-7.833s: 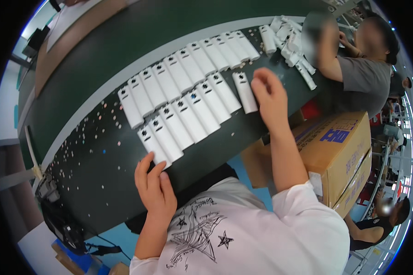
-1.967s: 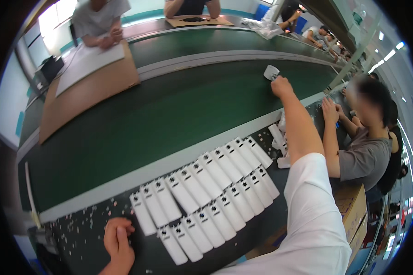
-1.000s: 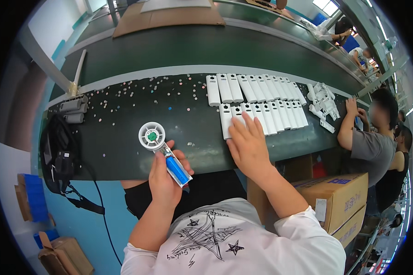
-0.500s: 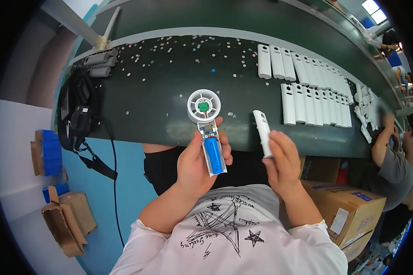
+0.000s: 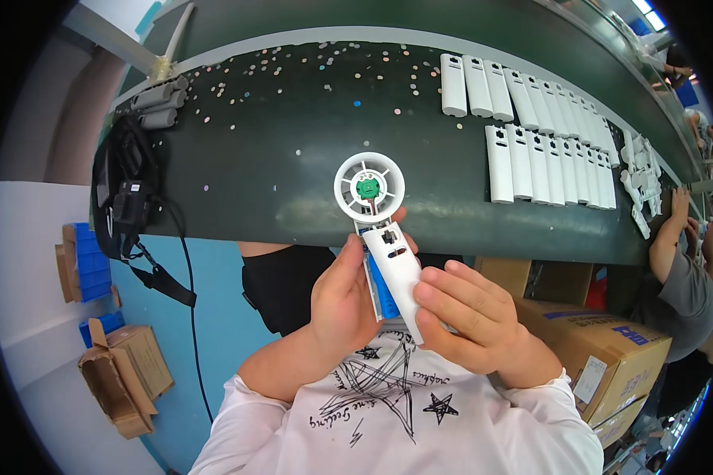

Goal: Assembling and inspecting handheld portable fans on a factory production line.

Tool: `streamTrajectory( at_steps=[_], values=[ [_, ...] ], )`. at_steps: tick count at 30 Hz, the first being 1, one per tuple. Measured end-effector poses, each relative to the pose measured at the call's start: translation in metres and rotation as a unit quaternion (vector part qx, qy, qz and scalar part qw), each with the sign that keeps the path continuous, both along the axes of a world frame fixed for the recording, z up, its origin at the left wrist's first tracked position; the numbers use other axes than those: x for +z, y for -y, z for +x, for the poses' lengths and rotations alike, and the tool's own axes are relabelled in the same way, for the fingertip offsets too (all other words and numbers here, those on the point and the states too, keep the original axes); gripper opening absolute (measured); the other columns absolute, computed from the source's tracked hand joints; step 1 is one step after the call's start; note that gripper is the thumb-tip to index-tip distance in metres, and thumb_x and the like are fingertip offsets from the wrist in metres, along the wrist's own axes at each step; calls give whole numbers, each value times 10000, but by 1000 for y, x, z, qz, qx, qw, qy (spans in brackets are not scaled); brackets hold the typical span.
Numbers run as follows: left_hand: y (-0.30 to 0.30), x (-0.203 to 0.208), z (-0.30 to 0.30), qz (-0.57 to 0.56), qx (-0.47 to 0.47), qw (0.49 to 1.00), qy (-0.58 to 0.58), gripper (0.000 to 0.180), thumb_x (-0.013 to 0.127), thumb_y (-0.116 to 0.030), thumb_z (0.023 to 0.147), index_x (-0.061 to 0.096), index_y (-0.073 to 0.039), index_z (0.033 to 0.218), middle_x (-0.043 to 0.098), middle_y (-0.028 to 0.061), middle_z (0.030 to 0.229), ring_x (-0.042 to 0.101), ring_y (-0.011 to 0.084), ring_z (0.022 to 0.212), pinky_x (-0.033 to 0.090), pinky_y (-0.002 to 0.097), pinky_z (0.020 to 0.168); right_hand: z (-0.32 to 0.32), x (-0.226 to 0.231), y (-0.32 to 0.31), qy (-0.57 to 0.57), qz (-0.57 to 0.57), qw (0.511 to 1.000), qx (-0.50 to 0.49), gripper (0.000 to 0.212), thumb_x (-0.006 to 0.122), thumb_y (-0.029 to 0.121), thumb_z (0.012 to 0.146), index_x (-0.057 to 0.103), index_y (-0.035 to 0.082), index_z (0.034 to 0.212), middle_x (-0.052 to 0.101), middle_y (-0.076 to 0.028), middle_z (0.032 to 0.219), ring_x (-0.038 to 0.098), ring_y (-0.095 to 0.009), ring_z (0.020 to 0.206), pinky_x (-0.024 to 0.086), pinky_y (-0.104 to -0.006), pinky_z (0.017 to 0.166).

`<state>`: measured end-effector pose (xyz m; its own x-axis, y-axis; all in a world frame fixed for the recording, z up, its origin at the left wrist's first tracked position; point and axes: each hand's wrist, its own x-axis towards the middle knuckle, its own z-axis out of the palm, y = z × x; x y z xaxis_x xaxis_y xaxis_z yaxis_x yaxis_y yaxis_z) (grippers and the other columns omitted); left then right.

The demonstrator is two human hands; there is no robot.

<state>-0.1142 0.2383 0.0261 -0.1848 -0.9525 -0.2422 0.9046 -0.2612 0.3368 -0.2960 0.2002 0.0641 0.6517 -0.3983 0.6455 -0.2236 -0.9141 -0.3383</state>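
My left hand (image 5: 345,305) is closed around the handle of a small handheld fan (image 5: 342,190). The fan has a round white spoked head with a green part at its centre. Along its open handle a blue battery (image 5: 386,294) shows in part. My right hand (image 5: 471,317) grips a white handle cover (image 5: 396,273) with a cross-shaped hole and a slot. This cover lies at a slant over the handle, its upper end by the fan's neck and its lower end off to the right. The circuit board is mostly hidden beneath it.
Two rows of white handle covers (image 5: 500,166) stand at the right of the dark green table (image 5: 269,158). Beyond them lie loose white parts (image 5: 640,178). Grey pieces (image 5: 158,103) and a black strap with cable (image 5: 127,198) are at left. Cardboard boxes (image 5: 610,340) stand at lower right, near another person's arm (image 5: 664,229).
My right hand has brought the white handle cover leftward and laid it over the fan's open handle. The circuit board and part of the battery are now covered. The view has shifted slightly.
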Motion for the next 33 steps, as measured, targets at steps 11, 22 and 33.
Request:
streamTrajectory(
  at_steps=[11, 22, 33],
  values=[
    [-1, -3, -5, -29, -3, 1000, 10, 537, 223, -387, 1085, 347, -57, 1490, 577, 98, 1200, 590, 211, 1043, 492, 370, 919, 1, -7, -3, -16, 0, 1000, 2, 145, 696, 67, 809, 680, 71, 953, 691, -149, 1167, 675, -311, 1108, 545, -432, 984],
    [-2, 3, -8, -34, 8, 999, -33, 528, 229, -377, 1085, 356, -56, 1485, 572, 103, 1219, 572, 216, 1058, 465, 362, 970, 6, -14, -6, -19, 0, 1000, 4, 181, 715, 70, 779, 694, 80, 958, 682, -143, 1176, 674, -310, 1106, 543, -426, 986],
    [-2, 2, -9, -28, 5, 999, -29, 555, 197, -411, 1082, 362, -61, 1480, 576, 104, 1197, 575, 217, 1070, 476, 358, 964, 8, -15, -7, -6, 2, 1000, -1, 176, 727, 44, 767, 703, 67, 941, 696, -144, 1141, 686, -316, 1077, 554, -430, 972]
  ],
)
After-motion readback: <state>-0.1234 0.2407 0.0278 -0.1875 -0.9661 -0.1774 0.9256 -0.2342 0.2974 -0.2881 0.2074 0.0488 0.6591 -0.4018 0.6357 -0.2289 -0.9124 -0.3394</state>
